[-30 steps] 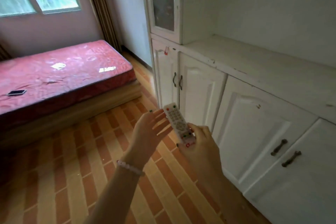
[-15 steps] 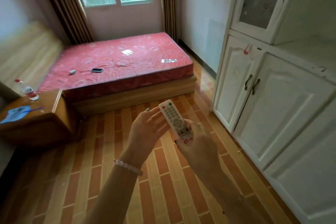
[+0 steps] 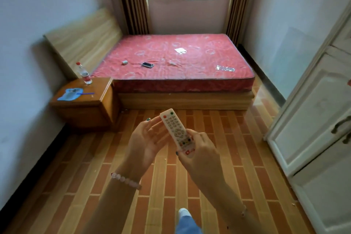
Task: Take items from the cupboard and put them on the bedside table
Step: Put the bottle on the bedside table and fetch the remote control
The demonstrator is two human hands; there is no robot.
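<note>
The white remote control [image 3: 177, 132] is sitting in mid-air over the tiled floor [image 3: 155, 180], angled up and away, buttons facing the camera. The right hand [image 3: 201, 155] is gripping its lower end, fingers [image 3: 197, 137] curled around the body. The left hand [image 3: 146, 138] is resting beside the upper half, its fingers [image 3: 153, 122] spread loosely and touching the remote's left edge. Ahead to the left, the wooden counter [image 3: 98, 99] is carrying a water bottle [image 3: 84, 72] at its far edge and a blue sheet [image 3: 69, 94] near its left edge. Behind it the red bed [image 3: 190, 74] is holding a phone [image 3: 147, 65]. White cupboard [image 3: 311, 119] doors are standing along the right.
</note>
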